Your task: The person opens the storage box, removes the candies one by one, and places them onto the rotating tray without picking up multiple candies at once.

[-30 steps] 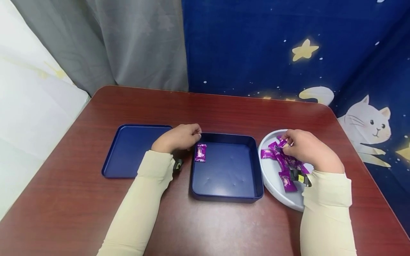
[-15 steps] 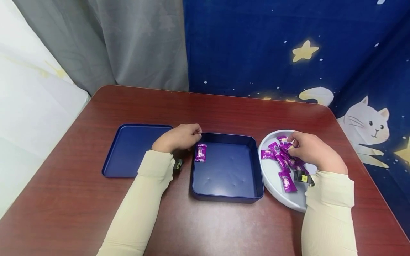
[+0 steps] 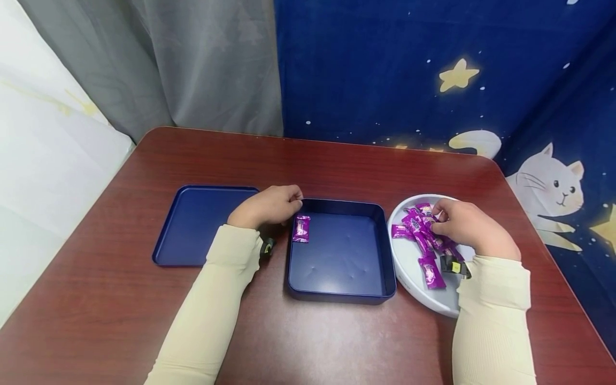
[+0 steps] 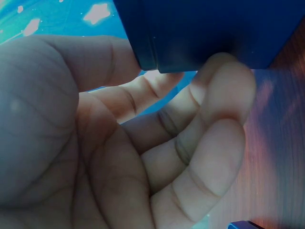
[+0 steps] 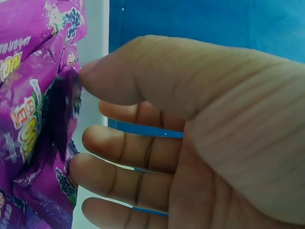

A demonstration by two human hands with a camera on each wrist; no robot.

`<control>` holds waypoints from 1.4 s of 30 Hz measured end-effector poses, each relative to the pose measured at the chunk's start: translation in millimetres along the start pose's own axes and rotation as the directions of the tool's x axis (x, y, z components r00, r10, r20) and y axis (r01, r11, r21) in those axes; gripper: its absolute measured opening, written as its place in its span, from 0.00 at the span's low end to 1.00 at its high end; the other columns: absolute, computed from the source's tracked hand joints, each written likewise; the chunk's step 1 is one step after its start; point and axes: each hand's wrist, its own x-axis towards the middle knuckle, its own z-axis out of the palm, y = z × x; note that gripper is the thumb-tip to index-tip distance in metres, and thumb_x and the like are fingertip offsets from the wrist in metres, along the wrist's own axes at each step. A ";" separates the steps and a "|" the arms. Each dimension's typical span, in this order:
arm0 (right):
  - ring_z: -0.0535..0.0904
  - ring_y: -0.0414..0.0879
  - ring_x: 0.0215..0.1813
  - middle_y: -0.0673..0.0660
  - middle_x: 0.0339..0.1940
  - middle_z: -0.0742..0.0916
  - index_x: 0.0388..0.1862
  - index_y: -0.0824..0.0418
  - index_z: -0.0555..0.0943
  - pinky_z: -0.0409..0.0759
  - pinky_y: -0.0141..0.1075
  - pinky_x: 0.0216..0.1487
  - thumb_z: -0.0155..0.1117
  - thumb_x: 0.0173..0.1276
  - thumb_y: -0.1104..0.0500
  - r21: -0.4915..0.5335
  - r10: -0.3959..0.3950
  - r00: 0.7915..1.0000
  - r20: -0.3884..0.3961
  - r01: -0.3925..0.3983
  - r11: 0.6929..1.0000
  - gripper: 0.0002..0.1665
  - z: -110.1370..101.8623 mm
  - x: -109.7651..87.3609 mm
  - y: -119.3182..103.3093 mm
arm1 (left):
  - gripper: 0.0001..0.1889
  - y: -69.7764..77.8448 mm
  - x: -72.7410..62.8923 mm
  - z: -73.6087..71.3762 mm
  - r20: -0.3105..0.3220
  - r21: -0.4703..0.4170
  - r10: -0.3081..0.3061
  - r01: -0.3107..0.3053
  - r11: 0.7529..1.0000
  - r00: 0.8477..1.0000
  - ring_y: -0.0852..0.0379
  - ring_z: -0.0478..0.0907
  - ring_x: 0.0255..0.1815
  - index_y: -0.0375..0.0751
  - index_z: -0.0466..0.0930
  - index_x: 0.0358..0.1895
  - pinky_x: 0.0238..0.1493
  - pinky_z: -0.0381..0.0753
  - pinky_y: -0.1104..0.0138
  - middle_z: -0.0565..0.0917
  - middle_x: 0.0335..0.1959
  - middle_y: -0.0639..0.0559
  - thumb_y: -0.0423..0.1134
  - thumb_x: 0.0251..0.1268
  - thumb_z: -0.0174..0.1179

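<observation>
My left hand [image 3: 271, 206] is at the far left corner of a square dark blue tin box [image 3: 341, 297]. In the left wrist view the thumb touches the corner of the box [image 4: 190, 33], and curled fingers hold it from the other side. One purple candy packet [image 3: 301, 229] lies inside, by the left wall. My right hand [image 3: 467, 224] is over a white round tray [image 3: 409, 270] of several purple candy packets [image 3: 432, 272]. Its thumb tip meets a wrapper [image 5: 66, 109] in the right wrist view, with loosely bent fingers and no packet visibly pinched.
A flat blue lid [image 3: 192, 230] lies left of the box, partly behind the left forearm. The white tray stands close against the box's right side on the brown table [image 3: 337, 342]. Curtains [image 3: 361, 69] hang behind the table's far edge.
My right hand has shifted slightly right and back over the tray, and the gap between its thumb and forefinger shows more of the candies. The left hand and box have stayed still.
</observation>
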 end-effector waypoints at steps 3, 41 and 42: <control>0.77 0.53 0.36 0.60 0.34 0.82 0.53 0.71 0.75 0.77 0.46 0.36 0.68 0.64 0.60 0.002 0.001 1.000 -0.001 -0.001 1.000 0.23 -0.2 -0.3 0.5 | 0.08 0.5 -0.2 0.0 0.002 0.000 0.000 0.000 1.000 1.000 0.54 0.78 0.28 0.44 0.74 0.47 0.37 0.75 0.60 0.78 0.31 0.48 0.42 0.77 0.47; 0.81 0.61 0.48 0.66 0.46 0.84 0.58 0.68 0.76 0.76 0.58 0.54 0.69 0.62 0.61 -0.071 -0.180 0.981 -0.075 0.175 0.982 0.26 -0.6 -6.1 -58.1 | 0.08 -1.1 1.3 1.4 -0.009 -0.006 0.002 -0.002 1.000 1.000 0.54 0.77 0.28 0.44 0.74 0.46 0.37 0.75 0.60 0.78 0.30 0.48 0.42 0.77 0.48; 0.81 0.61 0.48 0.66 0.46 0.84 0.58 0.68 0.76 0.76 0.58 0.54 0.68 0.62 0.61 -0.078 -0.199 0.977 -0.079 0.193 0.978 0.26 -0.1 -6.4 -61.8 | 0.08 -0.7 1.2 1.4 -0.010 -0.007 0.004 -0.004 1.000 1.000 0.54 0.77 0.28 0.44 0.74 0.46 0.37 0.75 0.60 0.78 0.30 0.48 0.42 0.77 0.48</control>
